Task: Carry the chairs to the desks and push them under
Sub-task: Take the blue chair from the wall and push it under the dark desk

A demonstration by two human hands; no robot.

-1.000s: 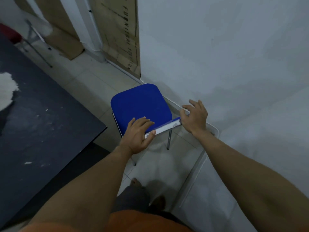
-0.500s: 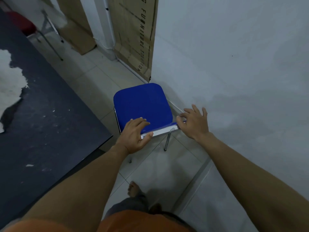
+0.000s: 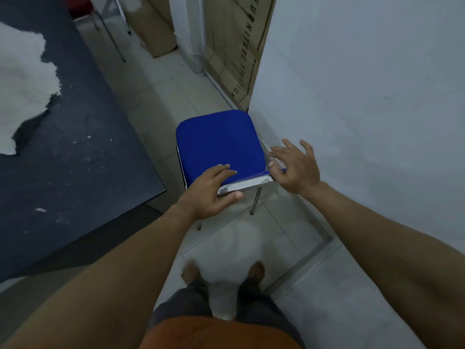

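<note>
Nearest the camera, two bare feet (image 3: 256, 269) stand on the pale tiled floor (image 3: 156, 102), below dark trousers and an orange shirt. Both forearms reach forward to a blue padded chair with chrome legs (image 3: 219, 144). The chair stands on the floor just ahead of the feet, between a dark tabletop (image 3: 70, 152) on the left and a pale painted wall (image 3: 364, 84) on the right, with its seat outside the tabletop edge. Its backrest is the part nearest the person and is seen edge-on from above. The top rail runs left to right, and the seat front points away. The left hand (image 3: 211, 192) grips the left part of the rail, fingers curled over it and thumb on the near side. The right hand (image 3: 297, 170) is at the rail's right end with fingers spread and straight; contact cannot be confirmed. A ragged white patch (image 3: 22, 81) is on the tabletop. Farther off, a flat printed cardboard carton (image 3: 236, 46) leans upright by the wall, with a brown cardboard box (image 3: 156, 26) to its left; their contents are not visible. A red-seated chair (image 3: 79, 6) is at the far left.
</note>
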